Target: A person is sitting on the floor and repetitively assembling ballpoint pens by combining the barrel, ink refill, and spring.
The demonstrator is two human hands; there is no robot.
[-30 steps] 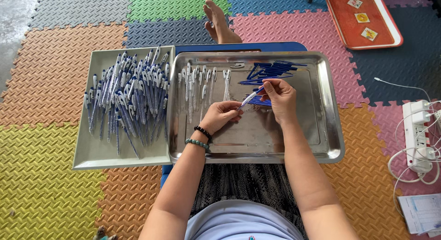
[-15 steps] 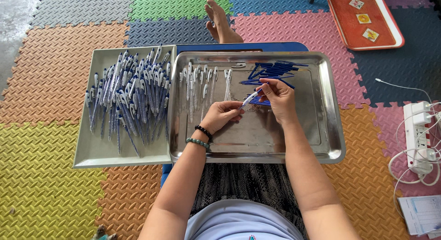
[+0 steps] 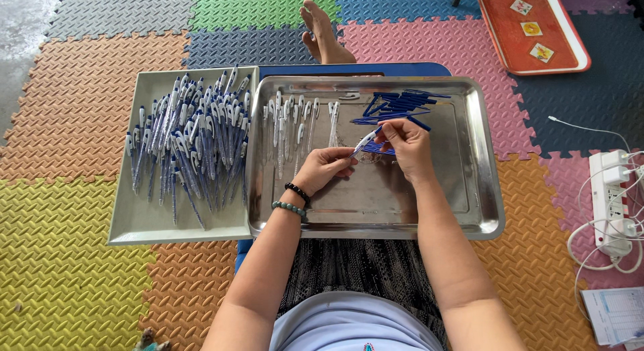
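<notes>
Two hands meet over the steel tray [image 3: 483,190]: left hand [image 3: 327,168] and right hand [image 3: 406,144] both grasp one white pen [image 3: 366,141], barely shifted since a second ago; blue parts [image 3: 396,104] lie at twelve o'clock.

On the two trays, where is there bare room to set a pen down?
Steel tray: bare along its near edge and right side, beyond the right hand. Crowded at the far edge with white barrels and blue parts. Grey tray: bare only along its near strip below the pens.

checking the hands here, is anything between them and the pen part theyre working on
Nothing visible. The left hand and right hand both pinch the white pen piece directly, above the steel tray. The loose blue parts lie behind it, the white barrels to its left.
</notes>
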